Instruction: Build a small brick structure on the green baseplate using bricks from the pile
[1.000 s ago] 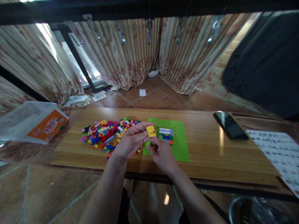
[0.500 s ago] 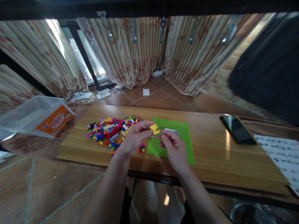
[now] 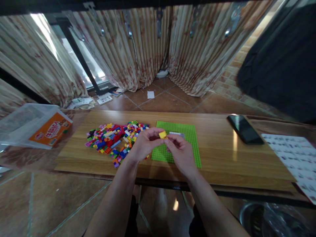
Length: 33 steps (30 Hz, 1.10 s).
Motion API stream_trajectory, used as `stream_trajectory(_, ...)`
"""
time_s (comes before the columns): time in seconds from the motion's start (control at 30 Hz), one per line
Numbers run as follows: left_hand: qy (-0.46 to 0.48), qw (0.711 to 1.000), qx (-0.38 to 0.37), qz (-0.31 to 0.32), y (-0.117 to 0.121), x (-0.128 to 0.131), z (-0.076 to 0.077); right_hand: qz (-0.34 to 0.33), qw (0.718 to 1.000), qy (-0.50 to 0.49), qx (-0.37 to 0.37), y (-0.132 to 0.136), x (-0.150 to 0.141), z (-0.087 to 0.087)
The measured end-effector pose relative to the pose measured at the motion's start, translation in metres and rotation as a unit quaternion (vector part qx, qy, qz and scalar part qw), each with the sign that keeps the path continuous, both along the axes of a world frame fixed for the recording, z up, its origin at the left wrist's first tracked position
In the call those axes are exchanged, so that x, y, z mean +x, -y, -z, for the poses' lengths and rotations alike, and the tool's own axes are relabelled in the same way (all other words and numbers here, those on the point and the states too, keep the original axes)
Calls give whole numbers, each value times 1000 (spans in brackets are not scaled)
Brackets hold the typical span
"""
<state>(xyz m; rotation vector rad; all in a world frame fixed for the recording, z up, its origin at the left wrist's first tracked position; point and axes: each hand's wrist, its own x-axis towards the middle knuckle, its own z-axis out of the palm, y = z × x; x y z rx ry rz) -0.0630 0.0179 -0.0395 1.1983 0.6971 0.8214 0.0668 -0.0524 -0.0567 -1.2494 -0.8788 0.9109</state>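
Observation:
Yellow toy building bricks (image 3: 162,134) are pinched between the thumb and fingers of my left hand (image 3: 144,144). My right hand (image 3: 182,153) closes its thumb and fingertips on the lower right side of the same yellow piece. Both hands meet above the green studded baseplate (image 3: 161,155). Behind my right fingers, a light grey brick piece (image 3: 175,133) is on the baseplate, partly covered. To the left of my hands lies a heap of mixed coloured bricks (image 3: 112,138). How the yellow bricks join is too small to make out.
A clear plastic box (image 3: 37,126) with an orange label stands at the table's left end. A black phone (image 3: 245,129) lies on the wooden board (image 3: 214,158) at right, beside a printed sheet (image 3: 293,161). Curtains (image 3: 148,49) hang beyond the table.
My right fingertips have moved left and up, from just beside the yellow bricks to contact with them. The whole view has shifted slightly.

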Motion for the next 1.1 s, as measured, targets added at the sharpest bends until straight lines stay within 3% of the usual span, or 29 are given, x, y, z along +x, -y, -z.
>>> stream_trajectory(0.3,10,1000,11,3,0,0,3,9,1000,14,-17,0,-2,2)
stream_trajectory(0.6,4,1000,-12,16,-1,1,1,-15,997,-72,-27,1,-3,4)
stream_trajectory(0.73,6,1000,-13,-3,-1,2,2,7,1000,-22,-21,1,-2,2)
stream_trajectory(0.83,-4,1000,-7,19,0,2,1,25,999,19,-15,1,3,-1)
stream_trajectory(0.97,-23,997,17,68,2,1,1,19,999,35,-12,0,8,-3)
stream_trajectory(1.1,-43,997,25,50,3,1,2,11,999,23,-24,-1,8,-2)
